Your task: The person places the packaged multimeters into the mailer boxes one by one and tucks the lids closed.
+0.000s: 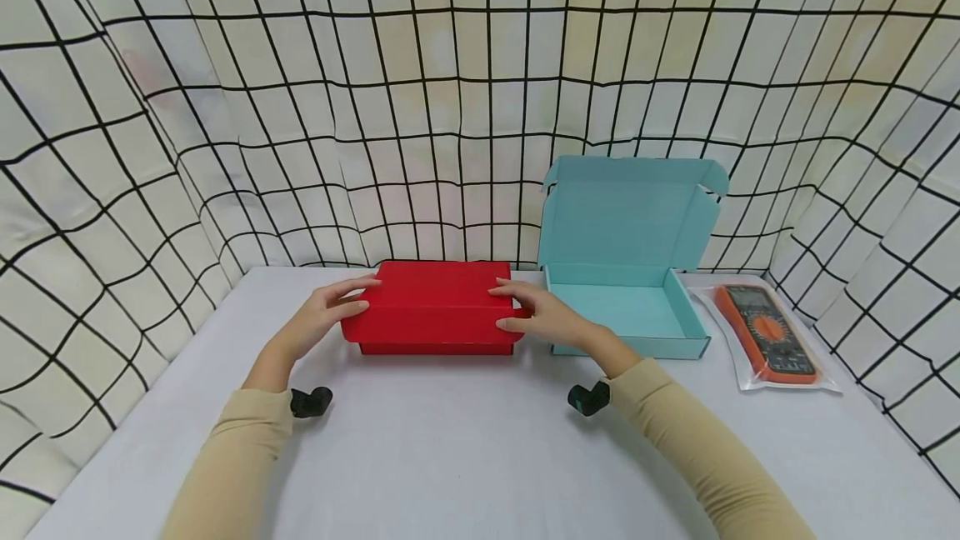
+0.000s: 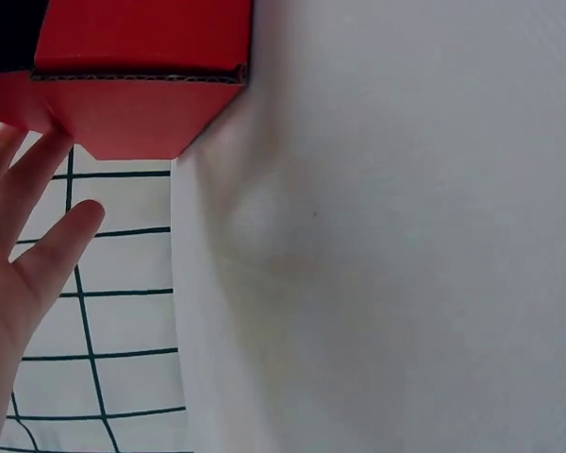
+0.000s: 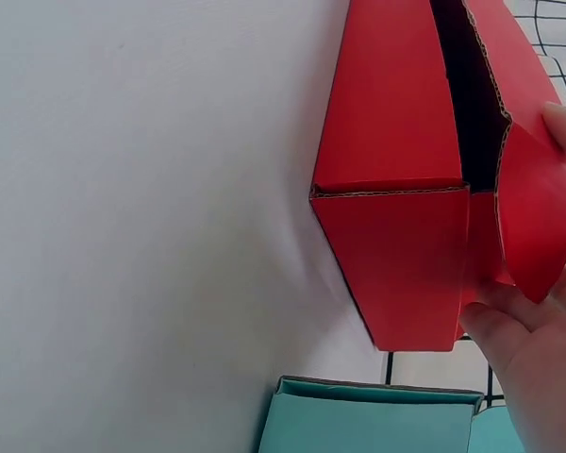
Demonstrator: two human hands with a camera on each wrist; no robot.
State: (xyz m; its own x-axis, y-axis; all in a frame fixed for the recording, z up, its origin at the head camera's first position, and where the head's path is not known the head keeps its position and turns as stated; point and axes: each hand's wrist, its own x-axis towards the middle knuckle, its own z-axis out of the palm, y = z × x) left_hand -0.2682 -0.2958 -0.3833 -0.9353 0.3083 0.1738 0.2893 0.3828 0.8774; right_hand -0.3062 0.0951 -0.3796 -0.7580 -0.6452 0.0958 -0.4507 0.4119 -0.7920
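"Red, oblong cardboard box (image 1: 438, 298) on the white table (image 1: 442, 457): how does it lie to the hands?"

"Squarely between them, long axis running left to right, a hand at each short end. Neither is nearer; both touch it."

"Start at the left, then."

"Left hand (image 1: 326, 311): fingers fairly straight, tips against the box's left end. In the left wrist view one digit stands apart from the cardboard, so I see no clamp there."

"And the lid?"

"Its red front flap (image 3: 538, 198) hangs over the near side, with a dark gap between it and the body in the right wrist view. Not fully seated, I'd say."

"Right hand (image 1: 551, 317)?"

"It pinches the lid's right corner, one digit outside, others behind the side ear. Any move of the lid should turn on that: grips at opposite ends, gap facing the person."

"Further right?"

"Just beside that hand, a turquoise cardboard box (image 1: 637, 347) with its lid upright, then an orange-and-black multimeter (image 1: 768, 330) in a clear plastic bag."
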